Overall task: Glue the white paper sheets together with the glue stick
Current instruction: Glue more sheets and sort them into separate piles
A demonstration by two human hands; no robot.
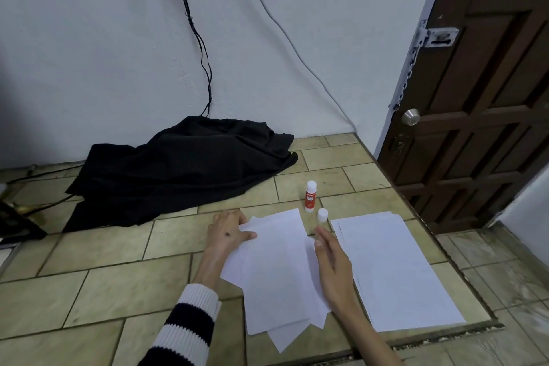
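A loose pile of white paper sheets (276, 270) lies on the tiled counter (118, 276) in front of me. My left hand (227, 230) rests on the pile's upper left corner, thumb laid over the top sheet and fingers at its edge. My right hand (332, 267) hovers over the pile's right side with straight fingers, holding nothing. A second, neater stack of white sheets (395, 270) lies to the right. The red glue stick (310, 197) stands upright behind the papers, its white tip exposed. Its white cap (322, 215) stands beside it, just beyond my right fingertips.
A crumpled black cloth (184, 169) lies at the back against the wall, with black cables (202, 53) hanging down to it. The counter's edge (439, 246) drops off at the right, next to a brown wooden door (481, 98).
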